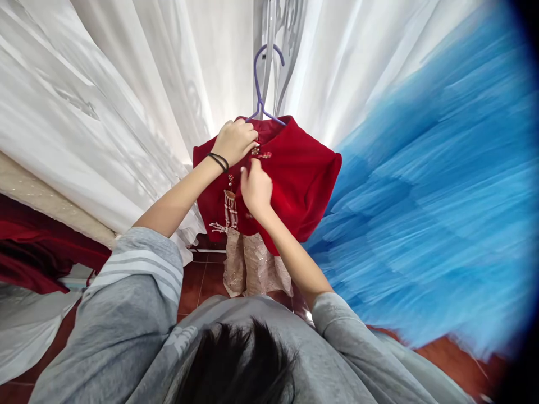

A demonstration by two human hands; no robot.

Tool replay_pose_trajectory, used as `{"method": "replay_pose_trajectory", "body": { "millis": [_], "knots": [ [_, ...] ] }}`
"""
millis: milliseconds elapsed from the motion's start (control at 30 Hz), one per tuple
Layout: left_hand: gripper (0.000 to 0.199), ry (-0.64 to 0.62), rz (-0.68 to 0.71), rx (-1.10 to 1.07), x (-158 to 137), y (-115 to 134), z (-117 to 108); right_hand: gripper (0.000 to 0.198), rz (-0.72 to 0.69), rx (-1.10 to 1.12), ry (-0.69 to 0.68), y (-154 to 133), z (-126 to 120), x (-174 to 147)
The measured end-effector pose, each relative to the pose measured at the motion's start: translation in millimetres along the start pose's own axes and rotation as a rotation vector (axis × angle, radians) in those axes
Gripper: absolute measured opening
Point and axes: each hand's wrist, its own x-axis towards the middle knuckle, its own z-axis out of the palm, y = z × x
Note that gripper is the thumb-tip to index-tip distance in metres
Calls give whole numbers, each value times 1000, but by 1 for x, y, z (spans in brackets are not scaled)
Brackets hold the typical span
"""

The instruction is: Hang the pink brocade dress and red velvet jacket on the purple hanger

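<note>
A red velvet jacket [300, 175] with beaded trim hangs on a purple hanger [258, 84] between white gowns. My left hand [236, 140], with a black band on the wrist, grips the jacket at its collar just below the hanger. My right hand [255, 188] pinches the jacket's front edge beside the beaded fastening [256, 151]. A pale pink sequinned skirt [252, 266] hangs below the jacket.
White gowns [109, 112] hang on the left and behind. A big blue tulle dress [438, 191] fills the right side. Dark red fabric [37, 252] lies at the far left. The floor is red-brown tile [197, 283].
</note>
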Motion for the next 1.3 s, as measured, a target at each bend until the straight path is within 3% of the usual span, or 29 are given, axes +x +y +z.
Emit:
{"method": "replay_pose_trajectory", "body": {
  "millis": [100, 167, 367, 500, 567, 700, 833, 900, 967, 1133, 1200, 1300],
  "knots": [
    [26, 11, -51, -33, -5, -4, 11, 77, -194, 114, -313, 16, 39, 5],
    [26, 25, -63, -76, -10, -2, 11, 89, -285, 198, -399, 28, 54, -2],
    [37, 64, -125, -231, -42, 26, 8, 79, -266, 336, -329, 39, 67, -16],
    [34, -108, -271, -241, -62, 28, 18, 73, -218, 330, -315, 41, 66, -27],
    [28, -90, -336, -275, -64, 19, 20, 80, -213, 323, -330, 42, 61, -39],
    [34, 126, -374, -294, -62, 1, 21, 81, -207, 283, -317, 45, 41, -59],
    [33, -165, -397, -199, -67, -1, 29, 70, -152, 224, -165, 51, 22, -55],
    [35, -211, -410, -202, -74, -1, 31, 67, -135, 205, -52, 55, 15, -46],
    [38, -105, -392, -238, -83, -5, 30, 66, -127, 152, 81, 59, 6, -37],
    [50, 316, -379, -150, -99, -41, 19, 65, -65, -120, 425, 76, -35, -8],
    [58, 339, -368, -119, -96, -58, 19, 61, -117, -215, 452, 84, -54, 13],
    [71, 240, -296, -170, -81, -72, 23, 61, -306, -332, 336, 92, -70, 48]
  ]
}}
